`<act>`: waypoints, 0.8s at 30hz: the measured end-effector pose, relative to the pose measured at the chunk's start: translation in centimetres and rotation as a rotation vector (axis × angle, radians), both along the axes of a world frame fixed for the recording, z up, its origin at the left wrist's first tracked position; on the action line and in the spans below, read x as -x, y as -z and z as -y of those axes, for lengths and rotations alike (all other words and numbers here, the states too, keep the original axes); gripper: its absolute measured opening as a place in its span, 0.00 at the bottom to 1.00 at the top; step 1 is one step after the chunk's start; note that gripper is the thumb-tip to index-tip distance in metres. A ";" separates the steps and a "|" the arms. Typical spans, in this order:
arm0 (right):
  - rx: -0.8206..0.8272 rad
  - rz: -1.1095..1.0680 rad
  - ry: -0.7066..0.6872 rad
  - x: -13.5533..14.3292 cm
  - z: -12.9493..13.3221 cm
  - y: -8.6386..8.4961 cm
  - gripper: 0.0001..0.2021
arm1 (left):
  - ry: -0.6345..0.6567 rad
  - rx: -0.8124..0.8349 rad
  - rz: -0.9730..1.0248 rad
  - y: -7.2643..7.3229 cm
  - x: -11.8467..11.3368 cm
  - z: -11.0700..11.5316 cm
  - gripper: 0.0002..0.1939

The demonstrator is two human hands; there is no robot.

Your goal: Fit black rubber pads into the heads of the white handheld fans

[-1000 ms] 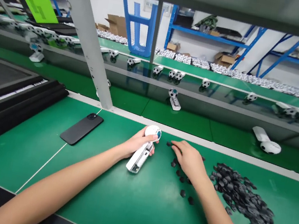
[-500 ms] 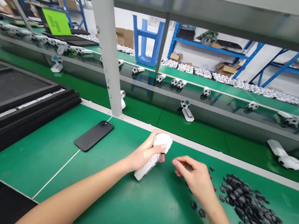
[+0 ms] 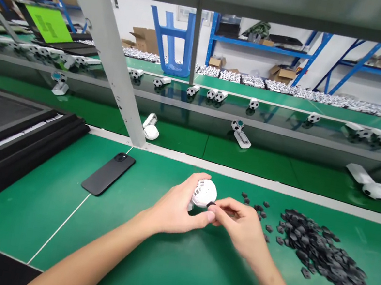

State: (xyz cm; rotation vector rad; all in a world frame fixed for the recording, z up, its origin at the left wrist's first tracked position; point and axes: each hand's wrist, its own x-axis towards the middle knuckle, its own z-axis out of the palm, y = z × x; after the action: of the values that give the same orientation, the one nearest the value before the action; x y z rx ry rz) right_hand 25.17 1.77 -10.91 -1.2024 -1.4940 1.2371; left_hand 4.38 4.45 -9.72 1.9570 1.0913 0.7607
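My left hand (image 3: 179, 207) grips a white device with a round, slotted head (image 3: 205, 193); its handle is mostly hidden behind the hand. At the head's lower right edge, a small black piece (image 3: 211, 204) is pinched in the fingertips of my right hand (image 3: 240, 225), touching the head. The thumb of my left hand lies close to the right fingertips. To the right, a pile of black pieces (image 3: 318, 253) is spread over the green tabletop (image 3: 160, 270), several loose ones lying nearer my right hand.
A black phone (image 3: 108, 174) lies on the left, beside black trays (image 3: 9, 145). A grey post (image 3: 111, 50) rises at the table's back edge. Beyond it, a green conveyor (image 3: 184, 136) carries white devices, some with a football pattern (image 3: 378, 191). A blue stool (image 3: 173, 43) stands farther back.
My right hand has moved left to the white device, bringing a black piece against its head. My left hand has turned the device, so the slotted face shows. The view has shifted slightly.
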 end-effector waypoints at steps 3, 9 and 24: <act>-0.123 0.125 0.097 0.2 0.1 -0.1 0.09 | -0.032 0.041 -0.040 -0.2 -0.4 0.1 0.46; -0.241 0.249 0.173 0.4 0.1 0.6 0.11 | -0.058 0.070 -0.128 -0.2 -1.1 0.0 0.41; -0.260 0.768 -0.007 -8.3 -2.6 1.7 0.12 | -0.069 0.092 0.148 -0.5 0.8 -0.5 0.21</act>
State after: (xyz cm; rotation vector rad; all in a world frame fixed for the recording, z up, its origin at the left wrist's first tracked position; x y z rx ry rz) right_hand 33.48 4.37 -12.60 -1.5758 -2.1202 0.5540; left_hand 3.61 5.00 -9.25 1.7649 1.0898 0.8634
